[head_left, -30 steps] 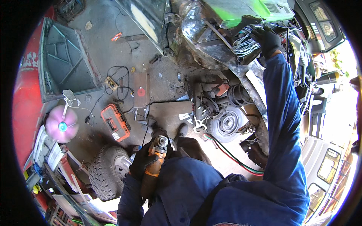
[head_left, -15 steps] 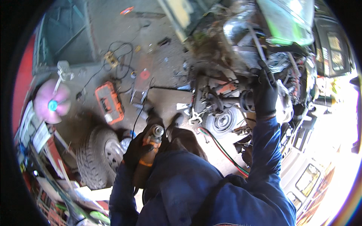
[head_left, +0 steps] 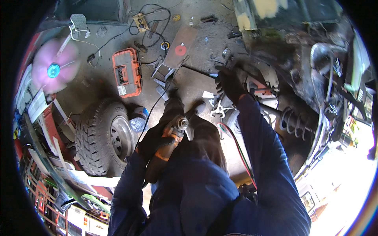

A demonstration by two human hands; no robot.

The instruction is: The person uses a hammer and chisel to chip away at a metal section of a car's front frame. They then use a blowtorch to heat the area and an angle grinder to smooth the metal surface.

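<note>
My left hand, in a dark glove, is wrapped round an orange angle grinder. The grinder's bare metal spindle points up in front of my legs, and no disc shows on it; a black cord runs near it. My right hand, also gloved, is stretched forward over the floor beside the stripped vehicle's suspension. Its fingers look apart, with nothing seen in them. Below that hand lie a white metal bracket and a dark rod.
A vehicle chassis with a coil spring fills the right side. Red and green hoses run beside my right arm. On the left are a large tyre, an orange toolbox, a pink-bladed fan and a board with a red disc.
My right hand has drawn back from over the engine parts and moved left above the floor. The view has turned toward the right-hand chassis and floor. The grinder stays in my left hand.
</note>
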